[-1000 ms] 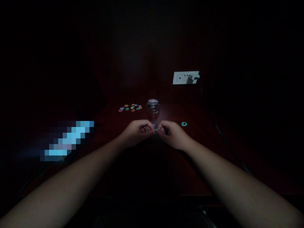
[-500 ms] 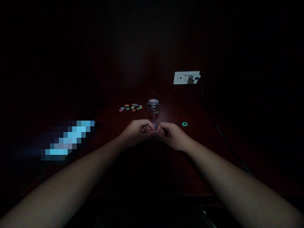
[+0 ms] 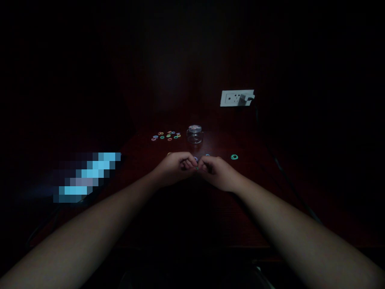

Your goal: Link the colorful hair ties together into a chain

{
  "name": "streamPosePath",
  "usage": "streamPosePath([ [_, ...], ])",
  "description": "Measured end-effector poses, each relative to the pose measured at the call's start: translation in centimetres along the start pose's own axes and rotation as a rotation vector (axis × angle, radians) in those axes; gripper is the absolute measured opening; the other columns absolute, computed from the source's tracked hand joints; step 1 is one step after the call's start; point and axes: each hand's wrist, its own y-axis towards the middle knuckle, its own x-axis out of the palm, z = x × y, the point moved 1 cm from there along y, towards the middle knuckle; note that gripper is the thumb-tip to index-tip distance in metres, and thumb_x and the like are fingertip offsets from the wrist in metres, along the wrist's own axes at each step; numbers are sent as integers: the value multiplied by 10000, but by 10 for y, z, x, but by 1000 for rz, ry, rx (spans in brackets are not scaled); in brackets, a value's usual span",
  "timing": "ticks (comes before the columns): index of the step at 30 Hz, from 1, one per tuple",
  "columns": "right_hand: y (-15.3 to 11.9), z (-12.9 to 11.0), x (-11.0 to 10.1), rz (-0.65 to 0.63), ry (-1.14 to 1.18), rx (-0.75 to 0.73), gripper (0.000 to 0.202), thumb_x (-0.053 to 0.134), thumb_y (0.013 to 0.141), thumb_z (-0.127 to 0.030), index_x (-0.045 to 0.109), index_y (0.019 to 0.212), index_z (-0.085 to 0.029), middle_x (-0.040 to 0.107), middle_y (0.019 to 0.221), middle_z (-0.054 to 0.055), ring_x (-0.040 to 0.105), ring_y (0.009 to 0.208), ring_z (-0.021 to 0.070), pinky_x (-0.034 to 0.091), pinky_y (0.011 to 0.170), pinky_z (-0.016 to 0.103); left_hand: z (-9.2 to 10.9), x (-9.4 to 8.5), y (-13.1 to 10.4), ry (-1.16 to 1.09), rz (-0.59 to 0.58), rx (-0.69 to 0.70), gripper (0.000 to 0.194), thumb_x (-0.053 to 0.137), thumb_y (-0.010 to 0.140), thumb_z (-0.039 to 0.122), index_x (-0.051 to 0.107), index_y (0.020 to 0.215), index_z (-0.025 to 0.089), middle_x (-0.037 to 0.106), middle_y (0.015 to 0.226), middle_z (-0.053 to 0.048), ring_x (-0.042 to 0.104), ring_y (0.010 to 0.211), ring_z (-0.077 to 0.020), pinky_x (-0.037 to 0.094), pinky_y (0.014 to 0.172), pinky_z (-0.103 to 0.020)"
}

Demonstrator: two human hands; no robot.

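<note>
Over the middle of the dark red table, my left hand (image 3: 177, 167) and my right hand (image 3: 218, 171) meet fingertip to fingertip. Both are closed in a pinch on a small green hair tie (image 3: 197, 168), mostly covered by the fingers. Just behind the fingertips lie a purple hair tie (image 3: 195, 159) and a blue hair tie (image 3: 207, 155), both partly hidden. To the right of my right hand is a green hair tie (image 3: 234, 157), apparently overlapping another. Beyond the hands, a clear lidded jar (image 3: 195, 137) stands upright.
Several coloured hair ties (image 3: 169, 135) lie scattered left of the jar. A lit, pixelated screen (image 3: 93, 174) is at the left. On the back wall is a white socket plate (image 3: 231, 98) with a plug (image 3: 247, 97); a dark cable (image 3: 296, 190) runs down the right side.
Both hands stay almost in place, with the right hand's fingers slightly lower and nearer the left. The blue hair tie behind them now shows. The view has shifted a little.
</note>
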Motion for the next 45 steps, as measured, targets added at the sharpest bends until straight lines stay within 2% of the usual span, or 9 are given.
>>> streamPosePath([
  [5,0,1,1,11,36,21,34,508,746,-176,497,720,-158,456,585,-40,375,525,71,287,496,187,-2,2,0,-35,3,-34,218,634,685,256,603,848,114,632,747,-44,561,644,-96,432,569,-196],
  [12,0,2,0,26,37,29,28,516,740,-171,516,719,-153,471,591,-35,395,530,71,303,499,188,-4,1,2,-87,-21,-57,186,641,692,279,625,774,114,624,722,-33,520,580,-76,400,516,-181],
  [19,1,5,0,62,-6,71,69,521,747,-209,540,724,-147,499,586,-32,411,511,68,308,506,190,-8,0,2,-91,-4,-85,208,618,722,305,665,821,129,655,732,-45,556,604,-102,429,548,-205],
  [26,1,6,0,93,-22,75,92,524,753,-234,539,721,-149,501,584,-35,403,506,66,312,517,194,-6,2,2,-148,25,-111,200,641,695,290,648,801,121,645,715,-41,539,571,-87,412,510,-187],
  [32,1,4,0,81,5,61,98,519,765,-236,532,716,-152,487,570,-44,397,506,65,311,514,193,-7,3,3,-199,-10,-120,233,642,697,293,649,856,123,656,747,-49,557,597,-94,418,528,-196],
  [36,2,2,-1,80,21,68,102,530,757,-242,541,720,-148,492,580,-36,403,513,68,312,510,196,-6,3,3,-188,2,-124,205,646,692,295,639,795,118,628,698,-29,522,566,-79,398,513,-185],
  [45,3,1,1,70,177,111,115,547,745,-259,531,742,-144,470,584,-35,383,509,65,293,469,186,2,-1,1,-222,54,-117,204,619,721,307,603,815,126,544,654,10,448,527,-60,326,465,-165],
])
